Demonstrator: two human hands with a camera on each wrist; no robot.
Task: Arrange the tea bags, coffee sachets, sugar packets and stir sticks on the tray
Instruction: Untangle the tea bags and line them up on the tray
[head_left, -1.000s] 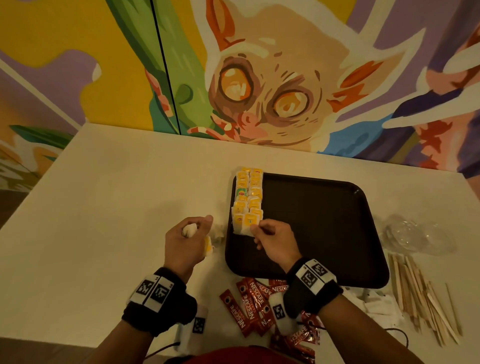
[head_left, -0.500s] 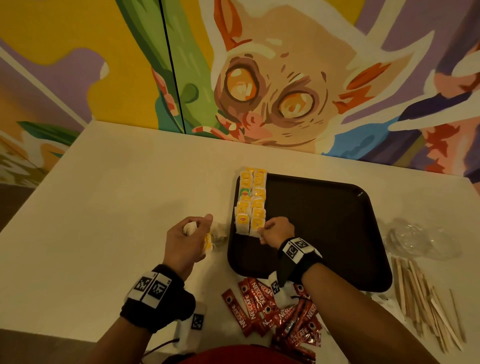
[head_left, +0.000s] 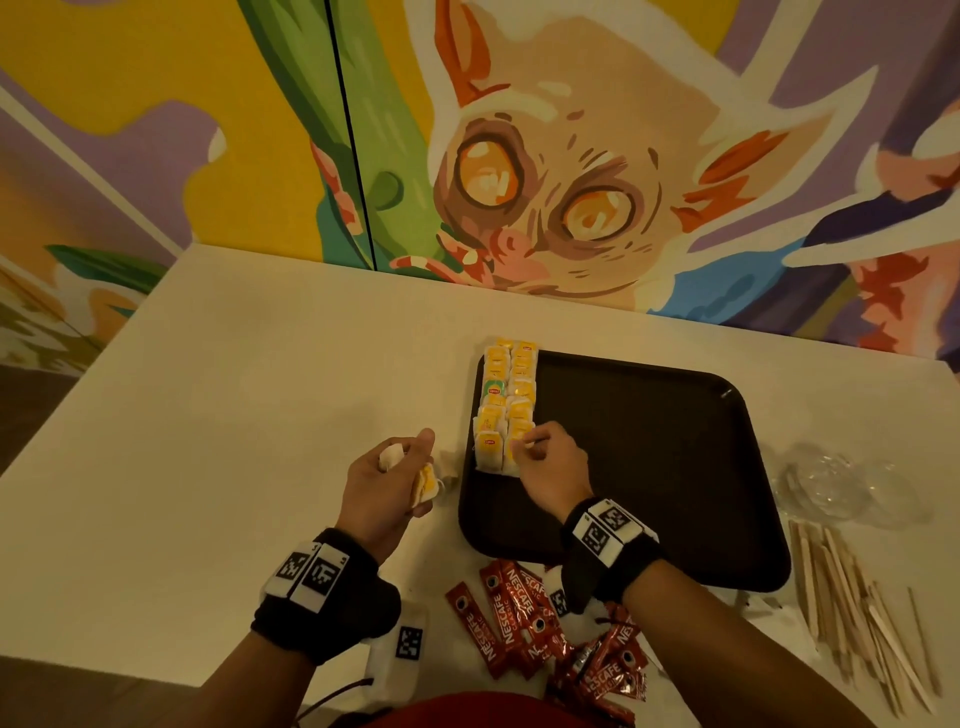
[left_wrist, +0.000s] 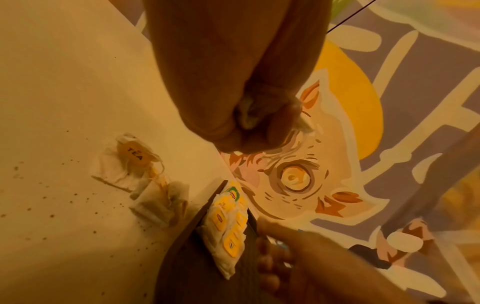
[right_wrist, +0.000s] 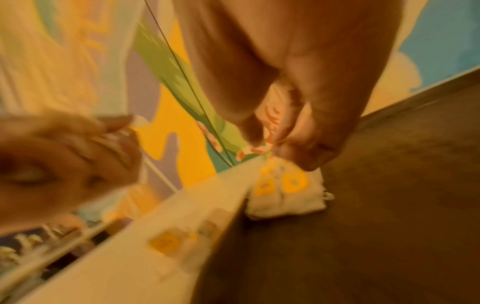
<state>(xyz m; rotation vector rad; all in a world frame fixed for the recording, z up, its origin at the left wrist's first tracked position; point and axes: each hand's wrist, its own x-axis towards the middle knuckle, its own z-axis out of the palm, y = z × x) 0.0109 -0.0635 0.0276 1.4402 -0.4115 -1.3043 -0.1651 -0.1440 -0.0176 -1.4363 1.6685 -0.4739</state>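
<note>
Right hand (head_left: 545, 467), since a second ago, has advanced to the rows' near end and pinches the nearest tea bag (head_left: 519, 441) at the tray's (head_left: 675, 467) nine o'clock edge. Left hand (head_left: 387, 480) clenches spare bags. Tea rows near complete; sachets (head_left: 514, 618) and sticks (head_left: 852, 603) remain outside.

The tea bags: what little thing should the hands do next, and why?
Probably the right hand lets go of the nearest yellow-tagged tea bag in the tray's rows and takes another from the left hand, which grips more; two lie loose on the white table.
</note>
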